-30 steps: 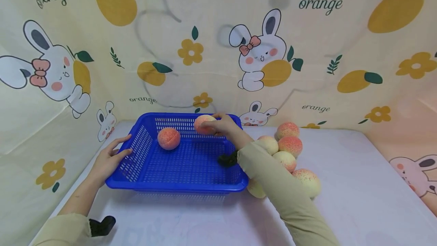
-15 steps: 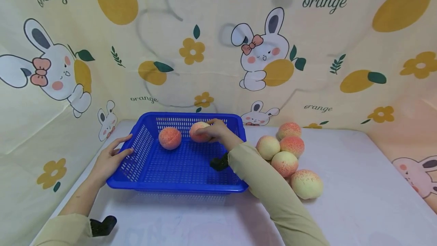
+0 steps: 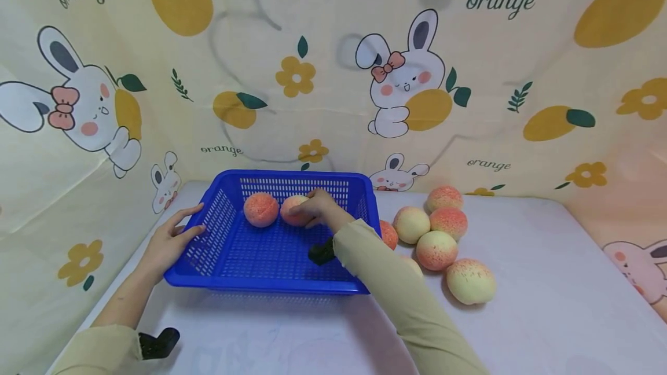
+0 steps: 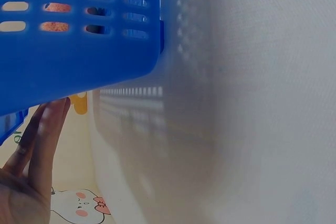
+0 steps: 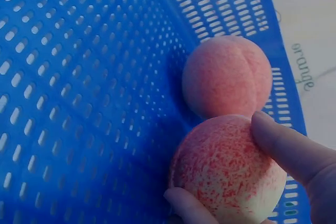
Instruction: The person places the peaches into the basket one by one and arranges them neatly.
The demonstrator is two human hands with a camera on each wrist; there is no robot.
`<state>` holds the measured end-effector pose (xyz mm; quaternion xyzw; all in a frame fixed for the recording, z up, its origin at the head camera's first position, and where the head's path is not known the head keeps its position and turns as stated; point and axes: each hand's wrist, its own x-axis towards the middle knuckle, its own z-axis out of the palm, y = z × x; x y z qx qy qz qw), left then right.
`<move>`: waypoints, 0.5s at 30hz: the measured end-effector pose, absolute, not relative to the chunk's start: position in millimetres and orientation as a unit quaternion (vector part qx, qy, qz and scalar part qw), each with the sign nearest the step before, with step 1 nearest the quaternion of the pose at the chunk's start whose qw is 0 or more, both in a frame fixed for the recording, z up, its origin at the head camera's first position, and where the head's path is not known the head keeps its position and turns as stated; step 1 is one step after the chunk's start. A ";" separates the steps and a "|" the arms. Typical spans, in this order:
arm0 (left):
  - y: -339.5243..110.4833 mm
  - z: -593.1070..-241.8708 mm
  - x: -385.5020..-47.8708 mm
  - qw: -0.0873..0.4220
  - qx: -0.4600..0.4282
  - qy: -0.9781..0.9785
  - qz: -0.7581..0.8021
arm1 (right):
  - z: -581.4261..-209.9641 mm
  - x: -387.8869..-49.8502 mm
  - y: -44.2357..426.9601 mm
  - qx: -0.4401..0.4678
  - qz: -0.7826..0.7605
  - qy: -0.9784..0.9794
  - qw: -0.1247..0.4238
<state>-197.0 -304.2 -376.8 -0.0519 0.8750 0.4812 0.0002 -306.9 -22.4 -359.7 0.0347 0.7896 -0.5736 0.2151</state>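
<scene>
A blue perforated plastic basket (image 3: 255, 253) stands on the table. My left hand (image 3: 168, 243) holds its left rim; in the left wrist view the fingers (image 4: 44, 148) lie against the outside, below the rim. My right hand (image 3: 322, 208) is inside the basket near the back wall. It grips a red-and-cream peach (image 3: 292, 212), with the thumb on one side and fingers on the other. Beside that peach sits a redder peach (image 3: 261, 210). The right wrist view shows the held peach (image 5: 228, 174) against or very close to the redder one (image 5: 226, 74).
Several more peaches (image 3: 436, 250) are grouped on the white table (image 3: 542, 294) right of the basket, some partly hidden by the right sleeve (image 3: 401, 300) and the basket. A printed cloth backdrop (image 3: 323, 114) rises behind the table.
My right hand has moved left and down into the basket with its peach, closing up to the redder peach. The left hand keeps its place on the rim.
</scene>
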 end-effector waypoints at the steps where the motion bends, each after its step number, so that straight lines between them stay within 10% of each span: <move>1: -303.5 -376.6 -197.4 0.000 -0.051 0.875 0.481 | -360.4 -307.0 -22.0 0.037 -0.574 0.789 0.217; 15: -299.6 -374.0 -196.6 0.004 -0.043 0.882 0.470 | -354.7 -305.0 -13.8 0.070 -0.548 0.811 0.194</move>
